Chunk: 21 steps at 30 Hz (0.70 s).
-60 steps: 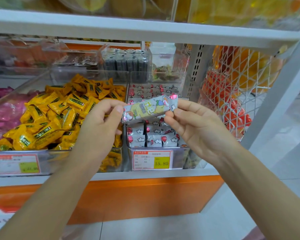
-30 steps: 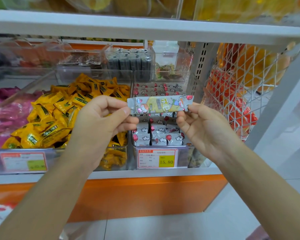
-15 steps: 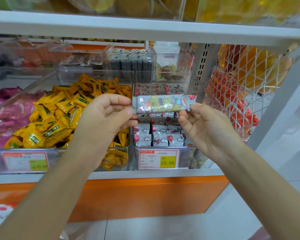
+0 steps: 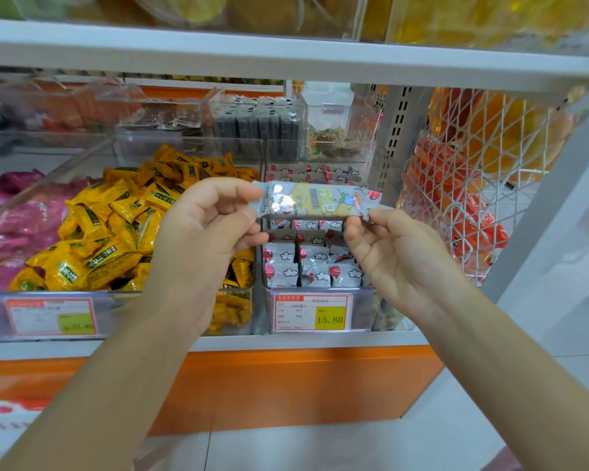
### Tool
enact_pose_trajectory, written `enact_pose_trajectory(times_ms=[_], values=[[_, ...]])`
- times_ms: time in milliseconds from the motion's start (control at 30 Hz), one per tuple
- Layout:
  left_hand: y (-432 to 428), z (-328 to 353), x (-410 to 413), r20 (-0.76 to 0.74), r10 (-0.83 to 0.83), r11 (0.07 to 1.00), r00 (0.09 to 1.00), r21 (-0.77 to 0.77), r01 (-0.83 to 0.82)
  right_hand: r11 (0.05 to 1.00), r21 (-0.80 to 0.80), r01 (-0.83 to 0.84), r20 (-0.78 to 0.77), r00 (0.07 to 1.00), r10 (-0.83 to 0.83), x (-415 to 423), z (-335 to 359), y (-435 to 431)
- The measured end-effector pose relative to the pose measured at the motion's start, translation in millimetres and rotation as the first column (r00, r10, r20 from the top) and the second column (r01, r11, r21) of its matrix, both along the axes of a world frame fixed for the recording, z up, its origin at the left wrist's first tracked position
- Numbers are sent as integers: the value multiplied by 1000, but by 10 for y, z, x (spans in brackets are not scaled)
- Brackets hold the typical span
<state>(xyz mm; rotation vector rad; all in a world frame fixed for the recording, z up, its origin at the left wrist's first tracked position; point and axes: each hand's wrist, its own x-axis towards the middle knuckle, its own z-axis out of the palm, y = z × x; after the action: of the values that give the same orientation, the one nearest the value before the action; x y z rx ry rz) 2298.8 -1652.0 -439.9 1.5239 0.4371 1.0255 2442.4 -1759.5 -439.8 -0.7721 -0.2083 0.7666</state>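
A long silver snack bar (image 4: 315,201) with cartoon print and a yellow patch is held level in front of the shelf. My left hand (image 4: 204,229) pinches its left end between thumb and fingers. My right hand (image 4: 391,253) pinches its right end with the fingertips, palm turned up. Directly behind and below the bar stands a clear bin (image 4: 320,294) with several matching silver packets with red balloons, and a price tag (image 4: 312,312) reading 15.80 on its front.
A clear bin of yellow wrapped sweets (image 4: 116,226) sits to the left, pink packets (image 4: 11,226) further left. Smaller bins with dark packets (image 4: 259,124) stand at the back. A white wire basket (image 4: 473,171) with orange bags hangs at right. A white shelf board (image 4: 286,59) runs overhead.
The bar went from tilted to level and rose slightly to the right. Both hands keep hold of its ends.
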Motion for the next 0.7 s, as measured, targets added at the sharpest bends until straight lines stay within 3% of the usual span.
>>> enact_pose_trajectory(times_ms=[567, 700], values=[[70, -25, 3, 2, 110, 981, 994, -159, -108, 999, -34, -27, 416, 909, 39, -4, -11, -56], [75, 0, 9, -31, 35, 978, 999, -205, -41, 998, -57, -25, 464, 884, 49, 13, -26, -61]])
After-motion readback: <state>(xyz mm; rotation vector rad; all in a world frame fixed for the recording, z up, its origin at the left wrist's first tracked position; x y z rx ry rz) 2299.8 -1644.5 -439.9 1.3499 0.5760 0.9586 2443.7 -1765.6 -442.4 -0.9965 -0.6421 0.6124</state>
